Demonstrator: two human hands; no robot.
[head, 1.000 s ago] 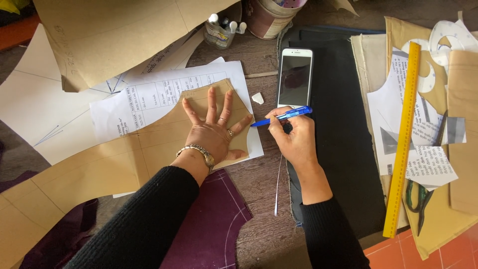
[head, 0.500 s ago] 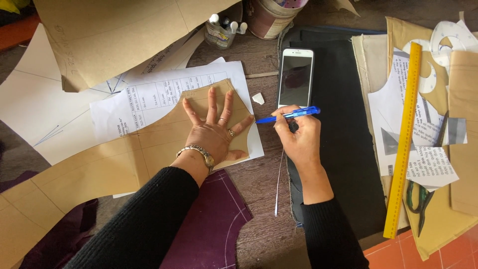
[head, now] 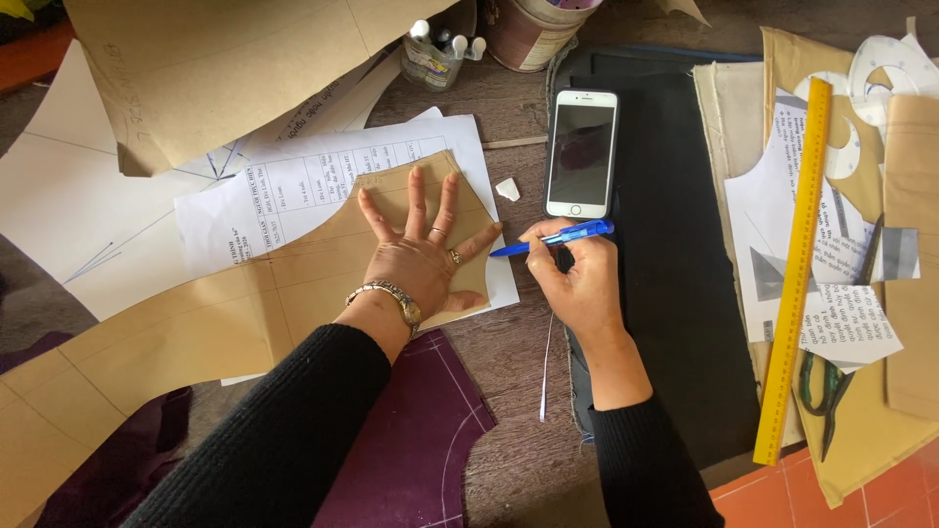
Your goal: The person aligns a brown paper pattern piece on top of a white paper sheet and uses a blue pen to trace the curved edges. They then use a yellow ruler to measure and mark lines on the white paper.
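Observation:
My left hand (head: 421, 259) lies flat with fingers spread on a brown paper pattern piece (head: 225, 323), pressing it onto a white printed sheet (head: 293, 191). It wears a watch and rings. My right hand (head: 577, 279) grips a blue pen (head: 558, 238) held nearly level, its tip pointing left toward the pattern's right edge beside my left index finger. A white phone (head: 581, 152) with a dark screen lies just above the pen, on black fabric (head: 675, 293).
A long yellow ruler (head: 794, 264) lies on the right over paper scraps, with green-handled scissors (head: 825, 391) beside it. Dark purple fabric (head: 411, 440) with chalk lines lies below the pattern. A jar of markers (head: 435, 54) and a tin (head: 528, 29) stand at the back. More brown paper (head: 225, 68) covers the upper left.
My right hand has swung the pen to point left at the pattern's edge. My left hand has stayed pressed on the pattern.

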